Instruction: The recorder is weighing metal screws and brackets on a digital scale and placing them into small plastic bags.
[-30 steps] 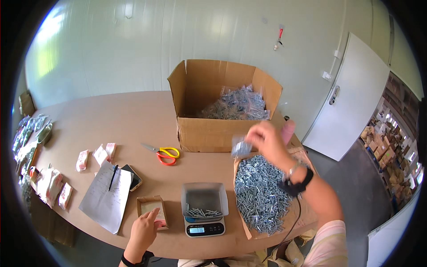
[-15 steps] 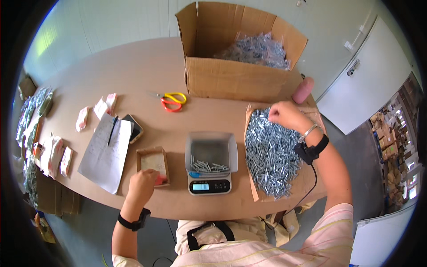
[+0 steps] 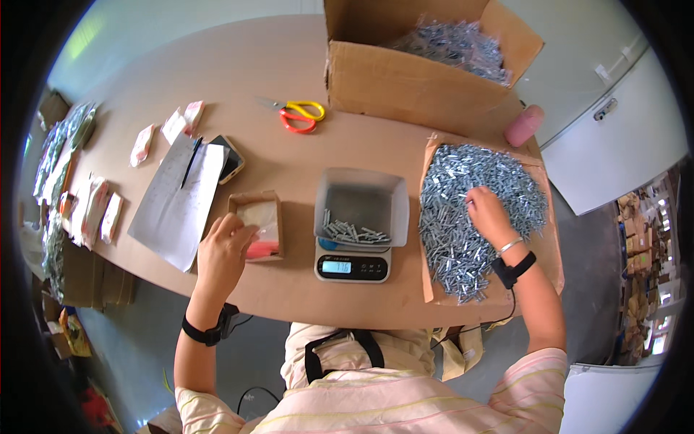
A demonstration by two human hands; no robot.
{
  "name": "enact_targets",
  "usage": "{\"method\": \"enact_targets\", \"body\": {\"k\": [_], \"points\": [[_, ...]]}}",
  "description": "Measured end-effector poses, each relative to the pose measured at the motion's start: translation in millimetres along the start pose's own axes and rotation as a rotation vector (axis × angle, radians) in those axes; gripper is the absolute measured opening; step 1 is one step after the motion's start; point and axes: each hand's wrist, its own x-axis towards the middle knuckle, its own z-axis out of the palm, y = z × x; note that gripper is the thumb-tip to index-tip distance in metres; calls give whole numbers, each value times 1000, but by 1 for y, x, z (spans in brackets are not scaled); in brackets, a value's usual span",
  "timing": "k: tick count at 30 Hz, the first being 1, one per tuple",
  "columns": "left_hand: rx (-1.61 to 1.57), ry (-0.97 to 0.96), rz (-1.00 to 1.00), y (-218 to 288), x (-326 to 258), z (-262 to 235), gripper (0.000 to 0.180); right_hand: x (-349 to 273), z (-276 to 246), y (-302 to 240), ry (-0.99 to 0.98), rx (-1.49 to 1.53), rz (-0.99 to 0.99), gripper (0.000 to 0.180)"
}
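My right hand [image 3: 490, 218] is over a wide heap of small silvery metal fasteners [image 3: 463, 181] on brown paper. Its fingers are curled together at the heap; whether they hold any pieces is hidden. On the left, my left hand [image 3: 225, 249] is at the rim of a small open cardboard box [image 3: 278, 217], thumb and fingers pinched. What lies between them is too small to make out. Clear bags with a red part [image 3: 262, 250] lie inside that box. Between my hands, a grey plastic tub [image 3: 361, 189] with some fasteners along its near side sits on a digital scale [image 3: 353, 269].
A large carton [image 3: 412, 79] with bagged fasteners stands at the back. Scissors [image 3: 300, 116], a phone [image 3: 233, 159], a paper sheet [image 3: 170, 202] with a pen [image 3: 191, 163], and small packets [image 3: 90, 210] lie leftward. A pink cylinder [image 3: 524, 125] stands behind the heap.
My right hand has moved nearer over the heap, from its far edge toward the middle. My left hand has lifted slightly from inside the small box toward its left rim. The view has shifted.
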Motion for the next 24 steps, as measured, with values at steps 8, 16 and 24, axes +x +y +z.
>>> {"method": "enact_targets", "body": {"k": [8,16,24], "points": [[-167,219,-68,29,4,-25,44,28,-47,-78,48,641,57,17],[-178,159,-157,47,-20,-31,14,32,-40,-102,-146,500,-71,37],[-374,-12,-257,57,-48,-18,18,-11,7,-46,-176,-188,-20,16]]}}
